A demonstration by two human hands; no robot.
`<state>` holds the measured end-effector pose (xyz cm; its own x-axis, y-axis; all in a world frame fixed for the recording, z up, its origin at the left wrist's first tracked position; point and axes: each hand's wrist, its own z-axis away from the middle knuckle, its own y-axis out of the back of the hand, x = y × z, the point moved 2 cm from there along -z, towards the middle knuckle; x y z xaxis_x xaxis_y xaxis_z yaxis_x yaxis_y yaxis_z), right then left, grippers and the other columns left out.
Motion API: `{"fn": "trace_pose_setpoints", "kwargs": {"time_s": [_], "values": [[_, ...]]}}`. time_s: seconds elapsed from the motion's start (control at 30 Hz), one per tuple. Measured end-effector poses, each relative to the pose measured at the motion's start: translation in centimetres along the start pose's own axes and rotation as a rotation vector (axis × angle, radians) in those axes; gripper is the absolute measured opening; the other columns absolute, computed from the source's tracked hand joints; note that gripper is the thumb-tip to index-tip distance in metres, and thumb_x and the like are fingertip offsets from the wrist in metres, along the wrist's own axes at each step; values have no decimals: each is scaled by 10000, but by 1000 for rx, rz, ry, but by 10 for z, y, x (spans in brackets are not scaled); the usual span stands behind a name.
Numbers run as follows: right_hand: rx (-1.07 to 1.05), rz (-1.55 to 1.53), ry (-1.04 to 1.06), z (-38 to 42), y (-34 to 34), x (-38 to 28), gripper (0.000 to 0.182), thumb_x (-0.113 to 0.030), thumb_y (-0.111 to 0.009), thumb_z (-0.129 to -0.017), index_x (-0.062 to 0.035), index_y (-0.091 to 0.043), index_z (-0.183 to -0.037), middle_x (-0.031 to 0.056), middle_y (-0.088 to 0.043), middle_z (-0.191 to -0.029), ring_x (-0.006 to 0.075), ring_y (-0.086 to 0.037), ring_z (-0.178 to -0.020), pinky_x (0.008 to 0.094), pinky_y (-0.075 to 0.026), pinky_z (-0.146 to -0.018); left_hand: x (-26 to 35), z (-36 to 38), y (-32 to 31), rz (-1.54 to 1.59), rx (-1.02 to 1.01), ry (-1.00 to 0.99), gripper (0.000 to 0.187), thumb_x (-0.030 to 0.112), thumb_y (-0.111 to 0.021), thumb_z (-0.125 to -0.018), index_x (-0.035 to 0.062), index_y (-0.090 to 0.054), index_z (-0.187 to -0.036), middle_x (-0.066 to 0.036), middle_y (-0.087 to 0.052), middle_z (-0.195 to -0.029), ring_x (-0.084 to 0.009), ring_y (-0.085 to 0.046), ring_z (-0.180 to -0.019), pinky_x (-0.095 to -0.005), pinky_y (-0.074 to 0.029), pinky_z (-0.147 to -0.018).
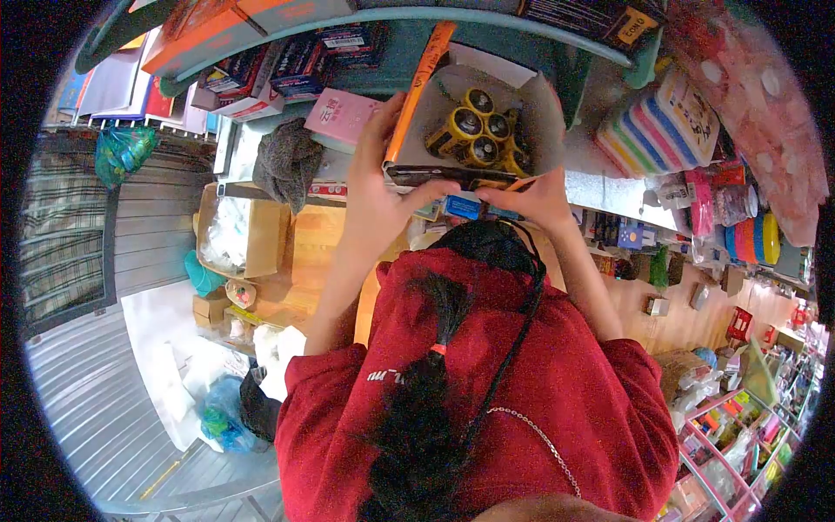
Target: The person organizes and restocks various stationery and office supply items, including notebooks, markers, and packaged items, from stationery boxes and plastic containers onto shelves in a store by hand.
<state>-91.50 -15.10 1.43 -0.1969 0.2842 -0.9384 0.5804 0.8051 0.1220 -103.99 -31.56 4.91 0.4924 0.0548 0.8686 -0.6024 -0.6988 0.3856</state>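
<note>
An open cardboard box [539, 113] with orange and dark sides is held between my two hands, tilted so its inside faces me. Several yellow-and-black batteries [477, 127] stand bundled in it, most of the box floor bare around them. My left hand [383, 165] grips the left side, fingers up along the orange panel and thumb at the near lower edge. On the opposite side, my right hand [532, 198] closes on the near right corner, its other fingers hidden behind the wall. A small blue packet [463, 206] shows just below the box, between my thumbs.
Beyond the box, a shelf holds a pink box [342, 120] and dark battery cartons [300, 65]. A striped stack [648, 130] stands to the right. A grey cloth [287, 161] hangs at the left, above a cardboard carton [265, 230] on the floor. Crowded shelves line the lower right.
</note>
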Motion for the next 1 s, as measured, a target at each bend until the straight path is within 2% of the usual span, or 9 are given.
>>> {"fn": "trace_pose_setpoints", "kwargs": {"time_s": [0.07, 0.2, 0.3, 0.4, 0.53, 0.67, 0.8, 0.87, 1.0], "values": [[14, 14, 64, -2, -1, -3, 1319, -319, -912, -455, 17, -93, -1432, 175, -216, -1460, 270, -294, -1328, 387, -287, -1083, -4, 4, -2, -102, -46, 8, 1003, 322, -857, -574, -17, -331, -1358, -200, -437, -1345, -309, -480, -1207, -376, -394, -992], [87, -21, 163, -3, -5, -2, 1375, -355, -916, -441, 16, -40, -1435, 194, -218, -1456, 276, -283, -1334, 392, -284, -1083, -5, 5, -6, -47, -43, 58, 1007, 314, -858, -572, -23, -328, -1359, -206, -446, -1341, -315, -474, -1216, -374, -394, -994], [171, -135, 59, 3, -9, -7, 1393, -379, -911, -441, 25, -18, -1431, 222, -216, -1452, 295, -291, -1332, 397, -285, -1081, -5, 5, -7, -69, -42, 56, 1001, 289, -857, -579, -27, -321, -1363, -208, -459, -1329, -304, -484, -1208, -373, -401, -988], [189, 300, 137, 23, -6, -3, 1412, -393, -904, -467, -31, 48, -1444, 176, -209, -1449, 272, -336, -1297, 392, -323, -1056, -7, 6, -8, -38, -76, 110, 989, 274, -849, -597, -31, -312, -1369, -208, -456, -1333, -298, -487, -1206, -368, -406, -981], [228, 404, -32, 32, -17, -1, 1406, -361, -905, -450, 31, 36, -1419, 259, -350, -1364, 350, -420, -1244, 386, -368, -1021, -2, 8, -10, 39, -88, 166, 943, 257, -819, -653, -39, -296, -1380, -203, -442, -1353, -280, -484, -1211, -354, -408, -976], [242, 445, -273, 26, -25, -12, 1367, -316, -893, -480, 15, 40, -1422, 250, -427, -1306, 374, -490, -1170, 393, -412, -973, -17, 18, -15, 134, -70, 212, 827, 209, -763, -730, -44, -314, -1378, -187, -430, -1372, -258, -472, -1221, -345, -400, -980], [290, 418, -383, 25, -30, -19, 1330, -281, -880, -510, 1, 40, -1428, 257, -409, -1323, 383, -470, -1191, 399, -407, -980, -8, 22, -22, 268, 41, 228, 704, 156, -708, -791, -48, -349, -1361, -172, -435, -1366, -227, -473, -1206, -336, -398, -978], [284, 386, -267, 23, -32, -15, 1290, -248, -866, -536, 4, 29, -1429, 267, -356, -1362, 388, -423, -1233, 406, -380, -1005, -5, 22, -29, 385, 156, 182, 621, 141, -683, -820, -53, -387, -1331, -159, -478, -1319, -200, -502, -1155, -319, -409, -957], [278, 436, -136, 17, -34, -15, 1221, -180, -843, -566, 16, -4, -1431, 275, -241, -1430, 400, -305, -1311, 413, -306, -1061, 1, 20, -30, 334, 370, 156, 317, 127, -627, -861, -59, -555, -1107, -112, -603, -1076, -177, -556, -970, -299, -429, -869]]}}
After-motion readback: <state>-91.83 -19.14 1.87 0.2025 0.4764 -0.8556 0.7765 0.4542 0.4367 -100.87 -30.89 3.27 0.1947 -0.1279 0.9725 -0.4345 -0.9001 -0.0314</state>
